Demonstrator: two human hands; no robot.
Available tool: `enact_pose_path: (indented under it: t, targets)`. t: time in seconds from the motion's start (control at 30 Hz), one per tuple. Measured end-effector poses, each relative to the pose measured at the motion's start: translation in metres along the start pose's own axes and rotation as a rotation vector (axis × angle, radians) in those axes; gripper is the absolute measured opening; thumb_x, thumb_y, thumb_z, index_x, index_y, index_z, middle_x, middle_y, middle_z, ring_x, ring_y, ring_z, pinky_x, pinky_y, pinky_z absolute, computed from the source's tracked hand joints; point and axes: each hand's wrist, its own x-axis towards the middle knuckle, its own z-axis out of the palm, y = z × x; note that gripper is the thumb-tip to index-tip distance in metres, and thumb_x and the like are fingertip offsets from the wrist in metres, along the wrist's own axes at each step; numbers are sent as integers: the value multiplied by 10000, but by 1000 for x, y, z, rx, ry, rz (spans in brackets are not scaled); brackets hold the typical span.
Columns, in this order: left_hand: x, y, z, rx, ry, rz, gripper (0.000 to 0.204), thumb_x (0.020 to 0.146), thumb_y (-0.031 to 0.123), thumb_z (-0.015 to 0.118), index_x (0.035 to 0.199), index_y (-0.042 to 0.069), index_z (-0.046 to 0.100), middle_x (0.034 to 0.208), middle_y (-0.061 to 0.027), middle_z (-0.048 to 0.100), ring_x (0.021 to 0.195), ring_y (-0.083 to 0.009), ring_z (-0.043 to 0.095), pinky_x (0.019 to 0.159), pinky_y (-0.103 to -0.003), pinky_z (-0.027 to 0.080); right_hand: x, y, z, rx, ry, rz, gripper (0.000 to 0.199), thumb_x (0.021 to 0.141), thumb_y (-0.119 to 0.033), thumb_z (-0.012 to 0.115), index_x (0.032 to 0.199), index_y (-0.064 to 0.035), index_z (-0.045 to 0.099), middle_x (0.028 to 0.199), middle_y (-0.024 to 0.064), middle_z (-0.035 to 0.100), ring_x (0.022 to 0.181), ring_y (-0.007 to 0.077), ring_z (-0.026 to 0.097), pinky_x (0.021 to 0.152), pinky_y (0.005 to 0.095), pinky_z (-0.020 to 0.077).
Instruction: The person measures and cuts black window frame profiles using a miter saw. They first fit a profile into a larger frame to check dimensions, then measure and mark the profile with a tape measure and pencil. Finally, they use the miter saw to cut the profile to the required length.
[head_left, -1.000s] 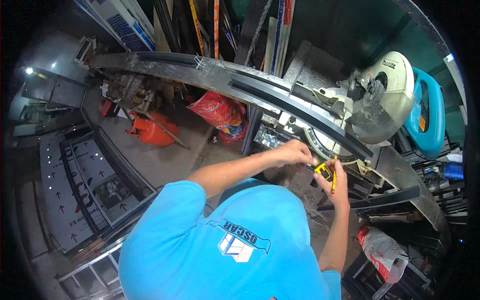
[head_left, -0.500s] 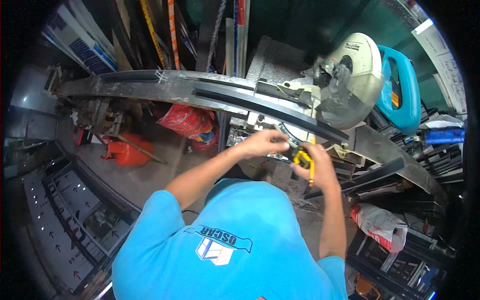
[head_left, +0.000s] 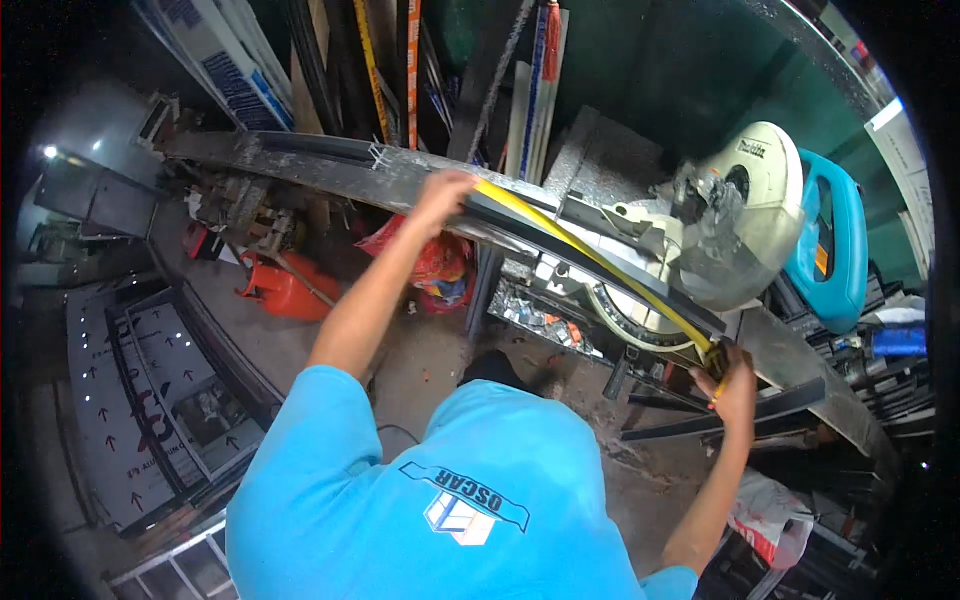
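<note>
A yellow tape measure [head_left: 598, 262] is pulled out along a dark metal profile [head_left: 545, 240], which lies across the base of a mitre saw [head_left: 745, 225]. My left hand [head_left: 443, 200] is closed on the blade's free end, at the profile's left end. At the right, my right hand [head_left: 735, 388] is wrapped round the tape's dark case, just past the profile's right end. A small yellow piece shows by its fingers, perhaps the pencil seen earlier. The saw's cream guard and teal handle [head_left: 845, 245] rise behind the profile.
A long metal bench [head_left: 290, 165] runs left from the saw. Below it are a red bag [head_left: 430, 265] and an orange container [head_left: 295, 285]. Upright profiles [head_left: 413, 75] lean behind. Offcuts lie on a shelf [head_left: 550, 322] below the saw. A plastic bag [head_left: 770, 520] sits lower right.
My hands have moved apart, the left one leftward and the right one rightward, with the tape blade now drawn out between them. The whole view has shifted a little.
</note>
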Motion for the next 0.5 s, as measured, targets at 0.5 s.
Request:
enact_pose_path:
  t: [0.5]
  targets:
    - [47, -51, -24, 38, 338, -49, 236, 898, 188, 742, 999, -24, 734, 622, 6, 554, 518, -87, 511, 472, -250, 448, 32, 34, -2, -107, -51, 48, 657, 721, -236, 849, 1292, -39, 591, 1119, 220, 628, 1033, 404, 607, 871, 493, 510]
